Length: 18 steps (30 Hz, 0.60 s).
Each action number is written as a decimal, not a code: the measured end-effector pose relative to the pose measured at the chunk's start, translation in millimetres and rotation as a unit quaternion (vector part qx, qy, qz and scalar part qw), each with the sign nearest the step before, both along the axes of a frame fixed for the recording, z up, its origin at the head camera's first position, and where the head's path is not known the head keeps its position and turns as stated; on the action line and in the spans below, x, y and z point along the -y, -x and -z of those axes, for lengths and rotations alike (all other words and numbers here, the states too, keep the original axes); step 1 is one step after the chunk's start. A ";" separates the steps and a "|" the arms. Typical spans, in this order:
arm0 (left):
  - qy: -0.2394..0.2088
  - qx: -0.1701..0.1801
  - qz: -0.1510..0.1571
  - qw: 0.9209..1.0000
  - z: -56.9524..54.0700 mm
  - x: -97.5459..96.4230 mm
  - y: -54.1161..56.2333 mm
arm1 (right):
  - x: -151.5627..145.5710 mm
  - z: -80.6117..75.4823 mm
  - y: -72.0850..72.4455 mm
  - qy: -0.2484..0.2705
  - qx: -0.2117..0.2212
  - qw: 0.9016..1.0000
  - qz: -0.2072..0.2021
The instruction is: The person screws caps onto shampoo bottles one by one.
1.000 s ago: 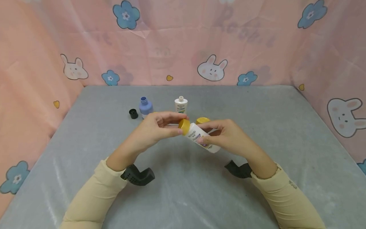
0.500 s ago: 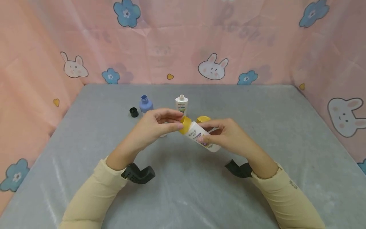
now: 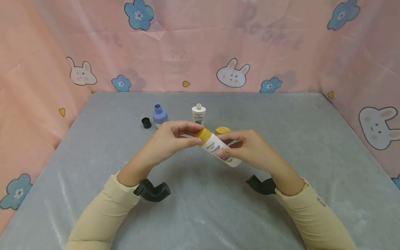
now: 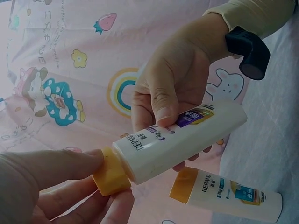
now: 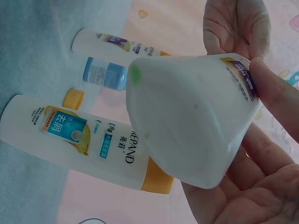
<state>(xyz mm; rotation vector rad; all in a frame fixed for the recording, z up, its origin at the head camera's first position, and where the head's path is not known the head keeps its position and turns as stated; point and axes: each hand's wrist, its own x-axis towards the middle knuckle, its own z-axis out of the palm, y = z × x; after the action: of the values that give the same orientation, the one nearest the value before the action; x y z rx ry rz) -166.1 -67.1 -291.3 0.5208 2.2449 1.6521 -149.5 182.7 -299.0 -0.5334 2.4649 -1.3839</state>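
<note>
My left hand (image 3: 170, 139) pinches the yellow cap (image 3: 205, 135) of a white shampoo bottle (image 3: 213, 143) between thumb and fingers. Its label reads REPAND. Around the body of that bottle, my right hand (image 3: 248, 147) keeps its grip, thumb on the label. The bottle is tilted in the air, cap end up and to the left, base toward the lower right. In the left wrist view the cap (image 4: 112, 172) sits at the bottle's shoulder, and the neck is hidden. The right wrist view looks onto the bottle's white base (image 5: 182, 121).
Behind the hands stand a blue bottle (image 3: 159, 115) and a white bottle (image 3: 198, 114), both uncapped. A black cap (image 3: 146, 122) lies left of the blue bottle. Near my right hand stands a yellow-capped white bottle (image 4: 229, 196). A loose yellow cap (image 5: 74, 99) shows in the right wrist view.
The fingers of my left hand have shifted around the yellow cap, and the hand has turned slightly. My right hand and the shampoo bottle stay nearly in place.
</note>
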 end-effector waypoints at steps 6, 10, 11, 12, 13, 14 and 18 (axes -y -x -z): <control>-0.011 -0.017 0.016 1.000 0.0 0.1 -1.4 | -0.7 0.6 0.1 -0.003 0.002 1.000 0.000; -0.029 -0.018 0.029 0.999 -1.3 1.3 -2.3 | -1.2 0.7 0.1 -0.005 0.002 1.000 0.002; -0.035 -0.016 0.029 0.999 -2.4 1.7 -2.8 | -1.2 0.8 0.0 -0.006 0.003 1.000 0.004; -0.041 -0.017 0.029 0.999 -2.8 2.2 -2.8 | -1.3 0.8 -0.1 -0.005 0.003 1.000 0.005; -0.047 -0.014 0.028 0.998 -3.1 2.7 -2.9 | -1.3 0.7 -0.1 -0.004 0.004 1.000 0.007; -0.051 -0.015 0.027 0.998 -3.8 3.0 -3.1 | -1.3 0.4 -0.3 -0.004 0.005 1.000 0.008; -0.043 -0.024 0.026 0.998 -3.9 4.1 -2.0 | -1.2 -0.6 -0.8 -0.008 0.005 1.000 0.010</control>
<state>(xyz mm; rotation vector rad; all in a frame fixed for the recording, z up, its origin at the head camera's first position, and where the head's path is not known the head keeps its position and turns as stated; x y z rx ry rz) -164.1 -71.2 -287.4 0.6408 2.1816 1.7326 -148.7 183.9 -298.4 -0.4980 2.4793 -1.3691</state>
